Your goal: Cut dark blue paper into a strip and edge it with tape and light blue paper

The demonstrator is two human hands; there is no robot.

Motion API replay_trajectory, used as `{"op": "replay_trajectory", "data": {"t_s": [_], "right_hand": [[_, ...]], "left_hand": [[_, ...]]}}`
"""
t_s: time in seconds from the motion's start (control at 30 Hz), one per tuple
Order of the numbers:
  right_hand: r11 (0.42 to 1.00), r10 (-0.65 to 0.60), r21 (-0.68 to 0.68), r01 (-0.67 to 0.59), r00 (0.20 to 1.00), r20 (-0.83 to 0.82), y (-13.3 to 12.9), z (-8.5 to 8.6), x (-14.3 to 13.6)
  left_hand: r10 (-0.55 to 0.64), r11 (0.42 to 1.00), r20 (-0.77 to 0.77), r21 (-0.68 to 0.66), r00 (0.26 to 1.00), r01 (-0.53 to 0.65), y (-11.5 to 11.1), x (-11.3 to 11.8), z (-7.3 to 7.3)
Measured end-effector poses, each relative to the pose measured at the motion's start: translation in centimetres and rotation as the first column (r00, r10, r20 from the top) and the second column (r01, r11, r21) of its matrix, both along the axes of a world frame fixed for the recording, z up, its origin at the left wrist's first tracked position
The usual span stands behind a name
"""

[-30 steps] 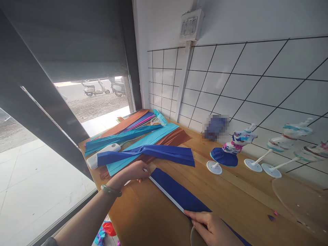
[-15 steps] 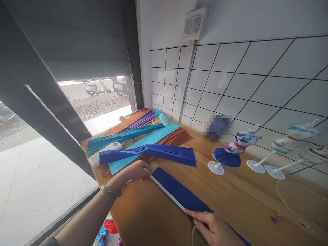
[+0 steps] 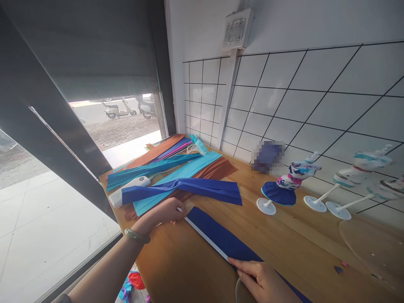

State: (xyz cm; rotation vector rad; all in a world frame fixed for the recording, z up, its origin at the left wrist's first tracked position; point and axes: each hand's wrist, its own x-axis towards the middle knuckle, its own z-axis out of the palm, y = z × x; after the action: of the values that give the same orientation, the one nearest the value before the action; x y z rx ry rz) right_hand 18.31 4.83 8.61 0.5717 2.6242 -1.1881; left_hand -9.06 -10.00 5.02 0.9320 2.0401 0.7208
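A dark blue strip of crepe-like paper (image 3: 222, 233) lies slantwise on the wooden table, with a narrow white tape (image 3: 206, 238) along its near edge. At the far end, my left hand (image 3: 172, 209) is closed, with a bit of white tape showing between its fingers. My right hand (image 3: 260, 277) has its fingers together on the tape and the strip's edge nearer me; its index fingertip presses the tape. Part of a pale ring (image 3: 237, 291) shows beside this hand, mostly hidden, perhaps a tape roll.
Beyond my left hand lie turquoise (image 3: 179, 183), brown (image 3: 219, 170) and blue strips (image 3: 208, 191), and a white device (image 3: 129, 189). Small dress forms (image 3: 292, 182) stand by the tiled wall (image 3: 284, 105). A glass window borders the table's left side.
The view has shifted very slightly. Both hands, the tape and the blue strip keep practically the same places.
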Motion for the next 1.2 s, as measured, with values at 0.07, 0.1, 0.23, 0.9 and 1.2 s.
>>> {"op": "replay_trajectory", "data": {"t_s": [0.07,0.1,0.23,0.9,1.2], "right_hand": [[1.000,-0.005,0.000,0.005,1.000,-0.005,0.0,0.0,0.0],[1.000,-0.009,0.006,0.009,1.000,-0.006,0.0,-0.1,0.0],[1.000,-0.008,0.021,0.008,1.000,-0.016,0.1,-0.2,0.1],[0.999,0.021,0.033,-0.021,1.000,-0.009,0.2,-1.3,0.1],[0.999,0.012,0.045,-0.012,1.000,0.014,0.0,-0.6,0.0]], "left_hand": [[0.002,1.000,0.002,-0.001,1.000,-0.002,0.0,0.0,-0.1],[0.001,1.000,0.003,-0.003,1.000,-0.001,0.0,0.0,-0.1],[-0.006,1.000,0.001,-0.008,1.000,0.006,0.0,-0.2,-0.2],[-0.072,0.997,-0.122,-0.025,0.990,0.069,-0.3,-0.2,-0.5],[-0.079,0.996,-0.207,-0.062,0.975,0.067,-0.1,0.5,-0.2]]}}
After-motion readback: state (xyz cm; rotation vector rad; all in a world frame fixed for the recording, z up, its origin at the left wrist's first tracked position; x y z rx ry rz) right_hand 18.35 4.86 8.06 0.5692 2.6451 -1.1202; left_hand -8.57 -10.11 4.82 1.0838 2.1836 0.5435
